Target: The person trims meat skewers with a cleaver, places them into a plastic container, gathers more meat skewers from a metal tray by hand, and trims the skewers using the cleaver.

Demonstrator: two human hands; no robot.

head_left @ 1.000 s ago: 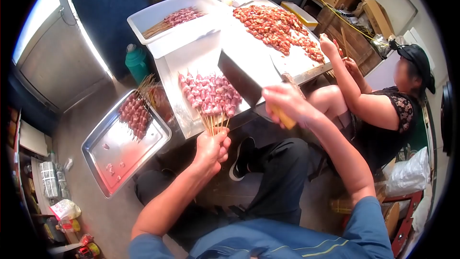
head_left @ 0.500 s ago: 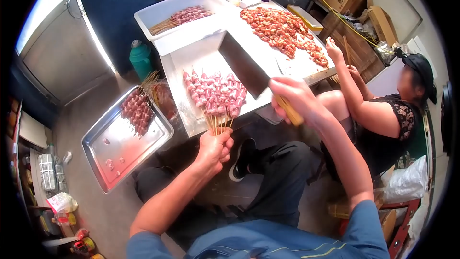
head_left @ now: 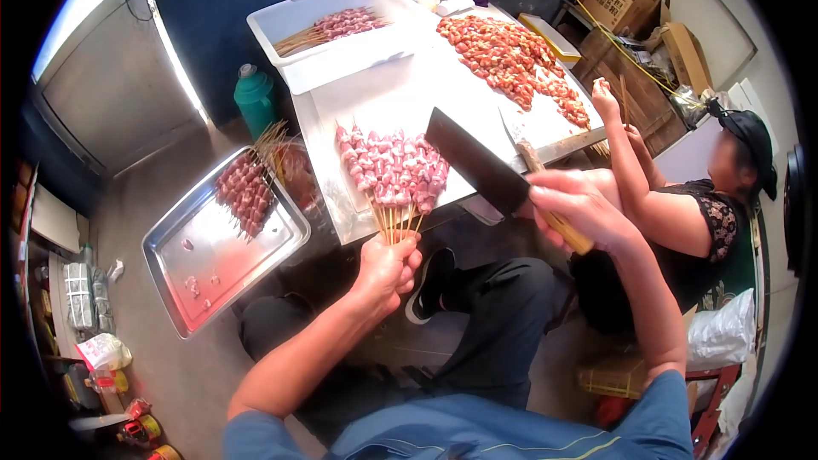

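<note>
My left hand [head_left: 388,271] is closed round the bare stick ends of several meat skewers [head_left: 394,169]. Their meat lies fanned out on the white tabletop [head_left: 319,132] near its front edge. In my right hand [head_left: 575,207] is a cleaver [head_left: 477,162], gripped by its wooden handle. The broad dark blade slants up and left, its far end close to the right side of the skewered meat; whether it touches cannot be made out. Beyond the cleaver a knife [head_left: 521,140] lies on the table with its handle over the edge.
A white tub [head_left: 336,68] of skewers stands at the table's back left, a heap of red meat pieces [head_left: 511,55] at the right. A metal tray [head_left: 221,277] with more skewers sits left, beside a green flask [head_left: 253,100]. A co-worker [head_left: 682,204] sits at the right.
The cleaver has swung down and right, from over the table beyond the skewers to beside their meat. My right hand has moved right and down. My left hand keeps its hold.
</note>
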